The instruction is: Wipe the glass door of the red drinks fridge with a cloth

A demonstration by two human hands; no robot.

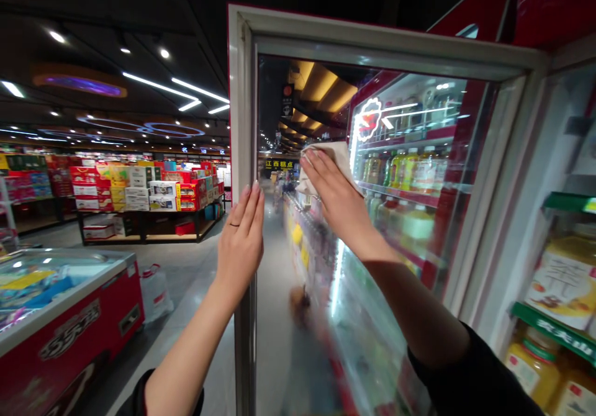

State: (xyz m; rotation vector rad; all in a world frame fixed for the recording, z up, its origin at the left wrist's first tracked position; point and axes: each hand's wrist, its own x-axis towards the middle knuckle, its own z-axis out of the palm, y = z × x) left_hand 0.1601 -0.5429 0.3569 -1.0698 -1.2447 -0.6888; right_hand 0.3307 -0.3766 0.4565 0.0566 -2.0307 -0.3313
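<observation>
An open glass fridge door (298, 267) with a pale grey frame (386, 37) stands upright before me. My right hand (333, 186) presses a whitish cloth (347, 158) flat against the glass, its fingers stretched out over the fabric. On the door's left frame edge rests my left hand (243, 236), fingers extended and close together, a thin dark ring on one of them. The thumb of that hand is hidden. Lower parts of the glass look hazy, with reflections of shelves in them.
Bottled drinks (565, 273) fill the fridge shelves at right. A red chest freezer (79, 323) stands low at left, with a clear plastic jug (155, 292) beside it. Farther back, a display table holds stacked boxes (139, 192). Grey floor (195, 285) runs between.
</observation>
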